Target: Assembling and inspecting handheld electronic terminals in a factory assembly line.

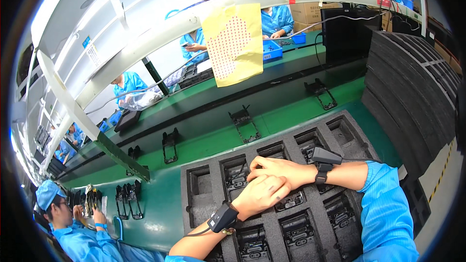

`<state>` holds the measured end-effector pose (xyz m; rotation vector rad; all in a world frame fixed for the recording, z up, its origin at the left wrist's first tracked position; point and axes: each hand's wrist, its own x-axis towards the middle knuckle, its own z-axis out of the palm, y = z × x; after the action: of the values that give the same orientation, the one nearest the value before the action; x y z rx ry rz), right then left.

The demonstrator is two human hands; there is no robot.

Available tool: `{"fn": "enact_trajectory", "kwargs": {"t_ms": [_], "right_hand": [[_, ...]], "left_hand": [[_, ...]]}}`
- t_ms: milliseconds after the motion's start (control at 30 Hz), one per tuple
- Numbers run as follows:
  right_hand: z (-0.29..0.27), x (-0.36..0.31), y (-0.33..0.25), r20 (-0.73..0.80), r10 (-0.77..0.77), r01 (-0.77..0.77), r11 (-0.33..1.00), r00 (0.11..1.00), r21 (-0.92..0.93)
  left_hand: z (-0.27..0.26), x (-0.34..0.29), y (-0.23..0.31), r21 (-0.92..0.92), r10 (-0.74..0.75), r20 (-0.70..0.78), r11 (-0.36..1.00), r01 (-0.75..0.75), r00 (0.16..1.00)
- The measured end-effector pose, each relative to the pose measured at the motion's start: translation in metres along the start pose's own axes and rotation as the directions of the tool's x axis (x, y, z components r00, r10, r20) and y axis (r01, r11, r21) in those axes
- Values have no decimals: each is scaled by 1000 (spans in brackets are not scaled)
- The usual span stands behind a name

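My left hand and my right hand meet over the middle of a grey foam tray, the left one overlapping the right. The fingers of both are curled and closed, and whatever they grip is hidden beneath them. Just beside the fingertips, a black plastic frame lies in a tray pocket. More black frames, such as one in the front row, fill several other pockets. The pockets at the far left and far right corners hold no frame. Each of my wrists carries a black strapped device.
Black frames stand spaced along the green bench. Foam trays are stacked high at the right. A yellow sheet hangs from the rail. A co-worker in blue handles parts at the left; others sit across the bench.
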<state>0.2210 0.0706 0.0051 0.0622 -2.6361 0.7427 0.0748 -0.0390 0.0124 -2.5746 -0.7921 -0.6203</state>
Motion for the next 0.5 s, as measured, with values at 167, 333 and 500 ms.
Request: {"fn": "enact_trajectory", "kwargs": {"t_ms": [167,333,500], "right_hand": [[1,-3,12,24,121,-123,975,992,186],[3,-2,16,17,118,-108,835,993,539],[2,-2,14,20,139,-127,824,990,552]], "left_hand": [[5,5,-4,-136,-135,-92,983,121,987],[-4,13,-4,-118,-139,-79,985,129,987],[-1,13,-6,-157,-132,-52,980,123,990]]}}
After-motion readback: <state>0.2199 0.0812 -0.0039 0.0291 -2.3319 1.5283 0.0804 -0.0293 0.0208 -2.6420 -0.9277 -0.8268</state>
